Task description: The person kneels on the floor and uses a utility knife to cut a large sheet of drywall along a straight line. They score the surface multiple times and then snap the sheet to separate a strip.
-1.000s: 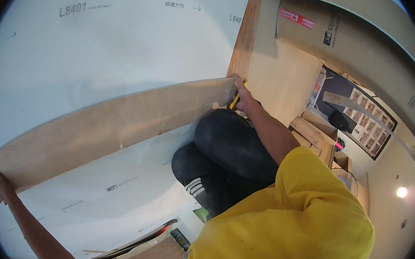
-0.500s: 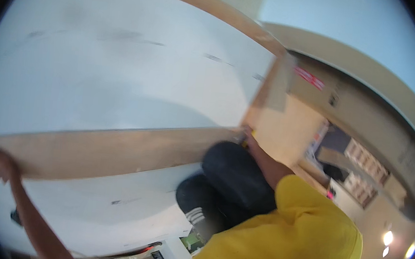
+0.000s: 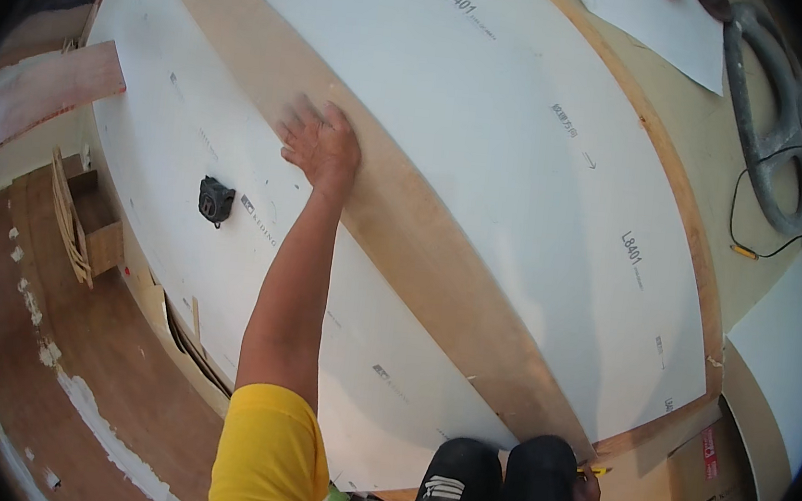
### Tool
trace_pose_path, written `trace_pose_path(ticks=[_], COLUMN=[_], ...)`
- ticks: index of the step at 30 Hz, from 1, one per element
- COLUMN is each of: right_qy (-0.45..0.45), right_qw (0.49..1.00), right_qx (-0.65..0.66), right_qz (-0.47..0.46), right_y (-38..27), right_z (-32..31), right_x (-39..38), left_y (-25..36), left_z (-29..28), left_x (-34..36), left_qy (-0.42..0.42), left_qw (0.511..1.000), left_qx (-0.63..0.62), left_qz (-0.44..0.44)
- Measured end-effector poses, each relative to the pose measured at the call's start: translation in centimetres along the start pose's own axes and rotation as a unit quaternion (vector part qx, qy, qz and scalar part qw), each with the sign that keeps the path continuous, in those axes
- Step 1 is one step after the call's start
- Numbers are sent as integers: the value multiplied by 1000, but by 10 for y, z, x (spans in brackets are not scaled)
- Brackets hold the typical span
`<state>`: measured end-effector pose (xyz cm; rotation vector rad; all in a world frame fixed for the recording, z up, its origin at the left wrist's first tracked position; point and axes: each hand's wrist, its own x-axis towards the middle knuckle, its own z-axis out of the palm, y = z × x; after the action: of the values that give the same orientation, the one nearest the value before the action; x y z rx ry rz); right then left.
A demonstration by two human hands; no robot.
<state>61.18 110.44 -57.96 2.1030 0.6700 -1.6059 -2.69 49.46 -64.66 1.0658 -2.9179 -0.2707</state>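
Note:
A long light-brown wooden strip point(image 3: 403, 231) lies across a large white-faced panel point(image 3: 526, 156). My left hand point(image 3: 320, 141) rests on the strip's upper half, palm down with the fingers spread; the fingertips are slightly blurred. At the strip's near end, beside my right knee, my right hand point(image 3: 586, 500) is closed round a slim yellow tool point(image 3: 598, 471), perhaps a cutter knife; the knee hides part of the hand. Both my knees in dark trousers point(image 3: 538, 486) are at that near end. A black tape measure point(image 3: 216, 201) lies on the panel, left of my left forearm.
A wooden border point(image 3: 678, 176) runs along the panel's far right edge. Beyond it lie a grey-black handled object point(image 3: 770, 131) and a cord. To the left are a pinkish board point(image 3: 48, 105), a small wooden box point(image 3: 98, 236) and a brown surface with white smears point(image 3: 73, 345).
The view has swung round and steadied, so the strip now runs diagonally. My left hand remains on the strip, my right at its other end with the yellow tool.

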Motion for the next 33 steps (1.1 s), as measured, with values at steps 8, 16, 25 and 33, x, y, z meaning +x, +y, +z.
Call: trace_pose_path(ticks=[8,16,25,33], right_qy=[219,-163,-27,-2], right_qw=[818,780,219,253], right_qx=[-283,-228,-418,-478], right_qz=[-450,-559,-881,-841], right_y=[-57,-134,-145,-144], right_z=[119,591,756,758], right_x=[-47,-107,-119,-109], left_y=[-7,-3,-6,-5], left_z=[11,8,11,3], left_x=[1,3,6,8], left_qy=[-2,-12,-25,-46], left_qw=[1000,1000,999,999], left_qx=[0,19,36,3], left_qz=[4,-8,-9,-17])
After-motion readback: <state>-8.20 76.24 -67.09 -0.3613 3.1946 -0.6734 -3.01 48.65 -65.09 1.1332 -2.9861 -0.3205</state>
